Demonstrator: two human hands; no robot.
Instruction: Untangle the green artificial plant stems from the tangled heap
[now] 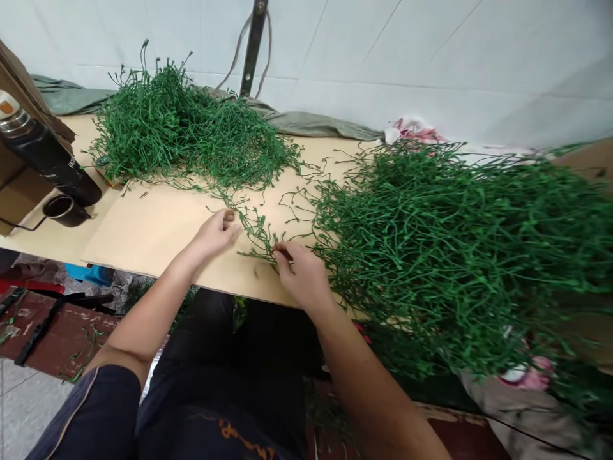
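My right hand pinches a thin green plastic stem near the front of the table, thumb against fingers. The sprig spreads from these fingertips toward my left hand. My left hand is by the other end of it, fingers loosely curled, with a gap between thumb and forefinger; nothing shows in its grip. Beyond the left hand rises a tangled heap of green stems with small bud-like tips. A larger heap of longer stems lies to the right, partly hanging over the front edge.
A black thermos leans beside a dark mug at the left, near a cardboard box. Grey-green cloth runs along the white wall. Loose stems are scattered across the tan tabletop. A brown case lies below, left.
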